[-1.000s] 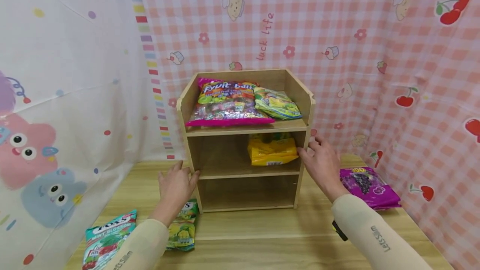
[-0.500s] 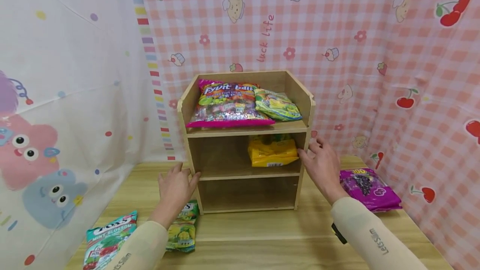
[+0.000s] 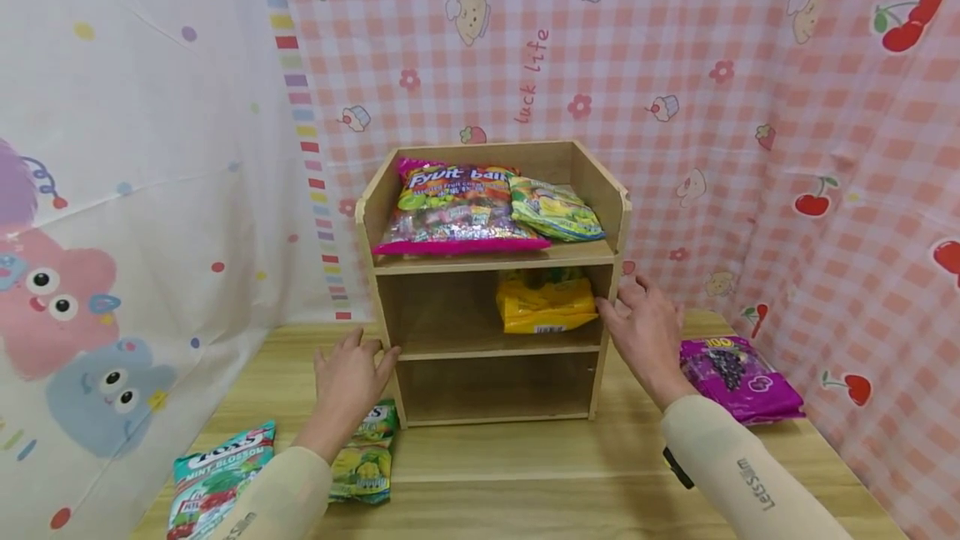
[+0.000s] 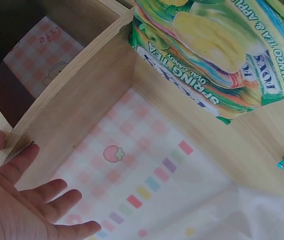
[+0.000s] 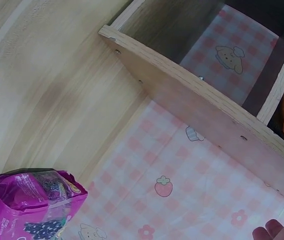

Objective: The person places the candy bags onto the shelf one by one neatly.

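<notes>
A small three-tier wooden shelf [image 3: 491, 354] stands on the table, between my two hands. My left hand [image 3: 348, 382] touches its left side panel with thumb and forefinger; in the left wrist view the other fingers [image 4: 62, 205] spread loosely away from the wood. At the right panel, my right hand [image 3: 643, 340] rests its thumb by the front edge, fingers relaxed outside. A Fyuit ball candy bag [image 3: 457, 211] and a yellow-green candy bag [image 3: 557, 209] lie on the top tier. On the middle tier, at the right, sits a yellow bag [image 3: 546, 302].
A teal Fox's mint candy bag [image 3: 221, 477] lies front left, partly behind the left sleeve. Beside the shelf's lower left is a green Fox's bag [image 3: 363, 469]. The purple grape candy bag [image 3: 738, 379] lies to the right. Patterned cloths [image 3: 480, 65] hang behind and at both sides.
Both hands stay at the shelf's side panels, and the shelf and bags have not moved. The head view has shifted very slightly.
</notes>
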`<action>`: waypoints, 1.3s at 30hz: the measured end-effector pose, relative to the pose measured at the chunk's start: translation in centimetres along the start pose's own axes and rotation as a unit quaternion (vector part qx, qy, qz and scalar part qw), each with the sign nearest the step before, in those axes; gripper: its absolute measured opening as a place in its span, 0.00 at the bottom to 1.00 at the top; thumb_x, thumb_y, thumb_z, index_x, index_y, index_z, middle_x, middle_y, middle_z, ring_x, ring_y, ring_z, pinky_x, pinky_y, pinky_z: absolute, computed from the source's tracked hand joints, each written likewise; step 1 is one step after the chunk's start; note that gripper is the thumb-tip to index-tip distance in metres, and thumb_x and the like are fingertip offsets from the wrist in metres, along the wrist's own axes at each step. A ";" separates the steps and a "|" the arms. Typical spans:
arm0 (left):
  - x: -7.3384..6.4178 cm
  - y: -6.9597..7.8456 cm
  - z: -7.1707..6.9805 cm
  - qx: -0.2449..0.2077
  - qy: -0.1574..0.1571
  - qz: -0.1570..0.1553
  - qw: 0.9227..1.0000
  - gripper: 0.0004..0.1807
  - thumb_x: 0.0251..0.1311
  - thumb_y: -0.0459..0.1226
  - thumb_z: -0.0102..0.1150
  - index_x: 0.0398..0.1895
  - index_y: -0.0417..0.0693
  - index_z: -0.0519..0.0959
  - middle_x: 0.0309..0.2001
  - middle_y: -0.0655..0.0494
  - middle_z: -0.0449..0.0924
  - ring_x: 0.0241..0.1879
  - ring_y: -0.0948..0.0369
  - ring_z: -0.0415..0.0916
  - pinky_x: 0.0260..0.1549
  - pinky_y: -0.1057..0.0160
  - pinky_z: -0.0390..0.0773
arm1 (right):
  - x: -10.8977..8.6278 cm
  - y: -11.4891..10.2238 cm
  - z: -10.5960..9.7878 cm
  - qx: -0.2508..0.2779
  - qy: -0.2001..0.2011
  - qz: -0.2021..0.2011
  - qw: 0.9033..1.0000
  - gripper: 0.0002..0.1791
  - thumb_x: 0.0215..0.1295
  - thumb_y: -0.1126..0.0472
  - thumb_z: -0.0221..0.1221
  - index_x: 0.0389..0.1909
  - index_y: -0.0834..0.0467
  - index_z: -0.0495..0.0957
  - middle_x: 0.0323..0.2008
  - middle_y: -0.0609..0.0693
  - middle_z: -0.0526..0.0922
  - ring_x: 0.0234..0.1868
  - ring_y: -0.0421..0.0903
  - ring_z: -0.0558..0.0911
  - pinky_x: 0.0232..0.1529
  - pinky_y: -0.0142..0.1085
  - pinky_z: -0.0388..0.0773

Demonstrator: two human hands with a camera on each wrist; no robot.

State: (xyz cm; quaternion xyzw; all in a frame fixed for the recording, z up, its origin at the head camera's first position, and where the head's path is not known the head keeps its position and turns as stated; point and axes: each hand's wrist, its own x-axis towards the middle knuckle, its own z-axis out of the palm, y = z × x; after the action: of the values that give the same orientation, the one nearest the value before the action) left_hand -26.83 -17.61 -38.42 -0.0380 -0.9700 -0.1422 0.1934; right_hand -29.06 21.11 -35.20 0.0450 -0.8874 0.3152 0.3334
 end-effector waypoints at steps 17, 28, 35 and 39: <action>-1.3 -2.1 0.3 -0.004 -0.018 -0.030 0.999 0.29 0.72 0.56 0.48 0.56 0.41 0.81 0.66 0.32 0.67 0.64 0.34 0.65 0.59 0.23 0.49 | 0.0 -0.2 0.0 -0.001 -0.006 0.015 1.000 0.18 0.67 0.53 0.63 0.49 0.62 0.85 0.65 0.66 0.71 0.63 0.69 0.70 0.61 0.77 0.39; -2.6 -4.9 0.6 0.003 -0.059 -0.057 0.997 0.28 0.72 0.53 0.49 0.59 0.39 0.79 0.65 0.29 0.67 0.63 0.32 0.64 0.57 0.21 0.51 | 0.1 -0.1 -0.1 0.011 -0.001 0.021 1.000 0.18 0.66 0.52 0.63 0.49 0.61 0.86 0.66 0.66 0.71 0.64 0.71 0.68 0.63 0.75 0.36; -3.6 -6.7 0.8 0.025 -0.127 -0.084 0.988 0.30 0.70 0.52 0.51 0.61 0.35 0.76 0.62 0.25 0.67 0.57 0.29 0.68 0.50 0.27 0.67 | 0.1 -0.1 0.1 0.011 0.005 0.017 1.000 0.18 0.66 0.53 0.64 0.48 0.62 0.86 0.65 0.66 0.71 0.63 0.72 0.69 0.63 0.76 0.36; -4.1 -7.4 0.9 0.030 -0.172 -0.103 0.979 0.33 0.70 0.52 0.52 0.62 0.31 0.73 0.60 0.25 0.69 0.56 0.29 0.68 0.49 0.32 0.72 | 0.0 -0.1 0.2 0.001 0.005 0.016 1.000 0.18 0.66 0.53 0.63 0.48 0.62 0.85 0.65 0.66 0.71 0.62 0.72 0.69 0.63 0.76 0.38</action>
State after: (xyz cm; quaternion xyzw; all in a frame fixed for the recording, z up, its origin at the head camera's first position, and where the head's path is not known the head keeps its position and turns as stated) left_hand -24.36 -24.49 -42.73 0.0437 -0.9913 -0.1239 0.0094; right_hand -29.18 20.87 -35.22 0.0292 -0.8860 0.3216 0.3326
